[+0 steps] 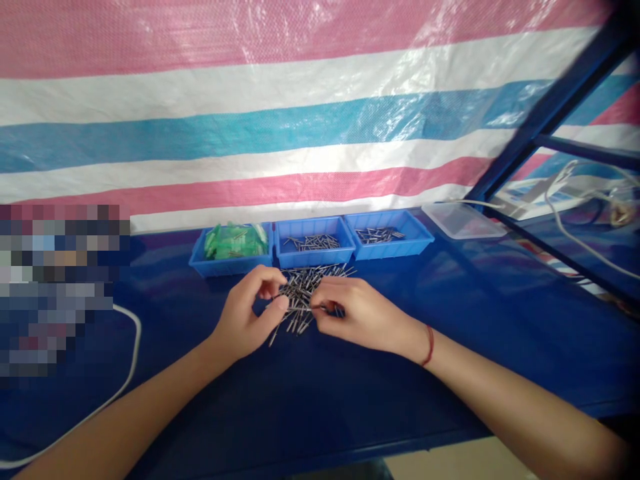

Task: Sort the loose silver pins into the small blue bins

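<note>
A loose heap of thin metal pins [305, 287] lies on the blue table [350, 387] in front of three blue trays. My left hand [250, 313] is at the heap's left edge, thumb and fingers pinched on a pin. My right hand [357, 312] rests at the heap's right edge, fingers curled and pinched on a pin that points toward the left hand. A red string is tied round my right wrist. The fingertips of both hands nearly meet over the near side of the heap.
Three blue trays stand in a row at the back: the left tray [231, 250] holds green pieces, the middle tray [314, 242] and right tray [387, 233] hold pins. A clear lid [463, 220] lies further right. A white cable [127, 373] curves at left. A striped tarp hangs behind.
</note>
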Demonstrator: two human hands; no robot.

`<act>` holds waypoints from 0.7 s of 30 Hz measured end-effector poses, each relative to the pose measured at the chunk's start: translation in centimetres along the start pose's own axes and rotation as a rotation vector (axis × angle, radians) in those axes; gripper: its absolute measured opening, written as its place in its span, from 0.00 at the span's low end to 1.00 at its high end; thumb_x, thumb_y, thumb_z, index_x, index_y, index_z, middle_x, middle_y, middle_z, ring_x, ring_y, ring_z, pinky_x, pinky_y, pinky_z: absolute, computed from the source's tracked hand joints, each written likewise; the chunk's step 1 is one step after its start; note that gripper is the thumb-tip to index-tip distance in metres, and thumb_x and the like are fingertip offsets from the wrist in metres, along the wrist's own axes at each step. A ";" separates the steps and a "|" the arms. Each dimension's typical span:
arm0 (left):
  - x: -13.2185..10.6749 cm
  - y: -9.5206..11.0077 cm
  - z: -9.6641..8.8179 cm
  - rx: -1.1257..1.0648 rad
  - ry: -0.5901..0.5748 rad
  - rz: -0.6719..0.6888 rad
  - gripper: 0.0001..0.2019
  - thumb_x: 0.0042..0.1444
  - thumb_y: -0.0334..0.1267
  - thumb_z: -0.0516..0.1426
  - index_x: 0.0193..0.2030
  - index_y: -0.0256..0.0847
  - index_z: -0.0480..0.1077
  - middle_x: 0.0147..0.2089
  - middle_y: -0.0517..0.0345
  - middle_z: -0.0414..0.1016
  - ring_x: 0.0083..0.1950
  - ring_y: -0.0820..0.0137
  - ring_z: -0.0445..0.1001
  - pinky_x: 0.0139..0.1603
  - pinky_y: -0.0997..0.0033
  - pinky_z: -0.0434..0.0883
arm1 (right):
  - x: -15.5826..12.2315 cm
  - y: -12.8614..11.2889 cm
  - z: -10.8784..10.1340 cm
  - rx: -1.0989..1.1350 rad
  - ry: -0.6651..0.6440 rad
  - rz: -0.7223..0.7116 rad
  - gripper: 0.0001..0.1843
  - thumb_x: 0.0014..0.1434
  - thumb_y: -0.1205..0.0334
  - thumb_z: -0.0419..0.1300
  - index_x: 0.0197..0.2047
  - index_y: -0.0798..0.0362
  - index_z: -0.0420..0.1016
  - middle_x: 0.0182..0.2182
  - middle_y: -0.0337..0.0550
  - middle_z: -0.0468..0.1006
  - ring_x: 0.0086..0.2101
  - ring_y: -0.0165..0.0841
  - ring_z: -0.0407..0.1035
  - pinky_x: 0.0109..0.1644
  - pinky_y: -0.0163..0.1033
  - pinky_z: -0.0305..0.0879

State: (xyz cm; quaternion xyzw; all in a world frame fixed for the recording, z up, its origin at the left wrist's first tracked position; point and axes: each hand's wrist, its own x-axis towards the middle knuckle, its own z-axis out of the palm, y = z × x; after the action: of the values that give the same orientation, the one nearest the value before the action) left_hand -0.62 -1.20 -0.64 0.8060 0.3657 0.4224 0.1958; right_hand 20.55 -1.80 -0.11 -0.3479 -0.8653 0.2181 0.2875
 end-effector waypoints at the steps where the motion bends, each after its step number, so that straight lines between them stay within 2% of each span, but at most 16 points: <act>1: -0.1 0.0 0.2 -0.059 0.075 -0.046 0.06 0.58 0.37 0.52 0.42 0.41 0.64 0.31 0.61 0.64 0.31 0.73 0.64 0.33 0.73 0.64 | 0.1 0.1 -0.2 0.093 0.065 0.031 0.05 0.53 0.73 0.57 0.27 0.55 0.70 0.24 0.34 0.66 0.25 0.24 0.60 0.31 0.31 0.56; 2: -0.2 0.0 0.5 -0.110 0.109 -0.092 0.08 0.59 0.38 0.52 0.44 0.41 0.64 0.32 0.60 0.65 0.31 0.73 0.65 0.32 0.73 0.64 | 0.2 0.1 -0.3 0.190 0.118 0.066 0.05 0.53 0.72 0.57 0.28 0.55 0.70 0.23 0.34 0.65 0.25 0.24 0.59 0.30 0.31 0.57; 4: -0.4 0.2 0.9 -0.177 0.101 -0.164 0.08 0.58 0.39 0.53 0.43 0.41 0.65 0.32 0.61 0.66 0.30 0.74 0.66 0.32 0.74 0.64 | 0.3 -0.1 -0.3 0.376 0.180 0.138 0.04 0.55 0.68 0.57 0.29 0.55 0.71 0.23 0.35 0.66 0.24 0.24 0.59 0.28 0.31 0.57; 8: -0.9 0.7 1.5 -0.208 0.070 -0.204 0.04 0.60 0.38 0.54 0.39 0.41 0.67 0.32 0.60 0.68 0.32 0.74 0.67 0.33 0.74 0.66 | 0.3 -0.8 0.4 0.573 0.186 0.208 0.05 0.56 0.64 0.58 0.30 0.55 0.71 0.24 0.36 0.68 0.24 0.25 0.59 0.27 0.32 0.57; 12: -1.3 0.6 1.8 -0.202 0.073 -0.171 0.05 0.61 0.38 0.53 0.35 0.40 0.67 0.34 0.58 0.68 0.33 0.73 0.67 0.34 0.74 0.66 | 0.2 -1.1 1.3 0.619 0.161 0.208 0.04 0.56 0.64 0.58 0.30 0.55 0.71 0.24 0.36 0.68 0.24 0.25 0.59 0.27 0.32 0.57; 16: -1.4 0.5 1.9 -0.226 0.069 -0.126 0.04 0.61 0.37 0.53 0.37 0.41 0.67 0.36 0.58 0.66 0.32 0.74 0.66 0.32 0.74 0.65 | 0.2 -1.0 1.8 0.613 0.156 0.200 0.04 0.56 0.64 0.59 0.31 0.55 0.72 0.24 0.35 0.68 0.24 0.25 0.59 0.27 0.32 0.56; 21: -1.4 0.7 2.0 -0.202 0.057 -0.120 0.04 0.61 0.35 0.53 0.36 0.41 0.66 0.35 0.59 0.66 0.32 0.75 0.65 0.32 0.75 0.65 | 0.1 -0.7 2.0 0.583 0.123 0.187 0.04 0.58 0.63 0.58 0.34 0.54 0.72 0.25 0.36 0.68 0.25 0.26 0.59 0.29 0.32 0.57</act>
State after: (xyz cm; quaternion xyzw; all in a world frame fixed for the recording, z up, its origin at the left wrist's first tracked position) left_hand 0.78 -2.74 -2.10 0.7465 0.3741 0.4674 0.2902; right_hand 18.81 -2.55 -1.14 -0.3412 -0.7115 0.4612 0.4058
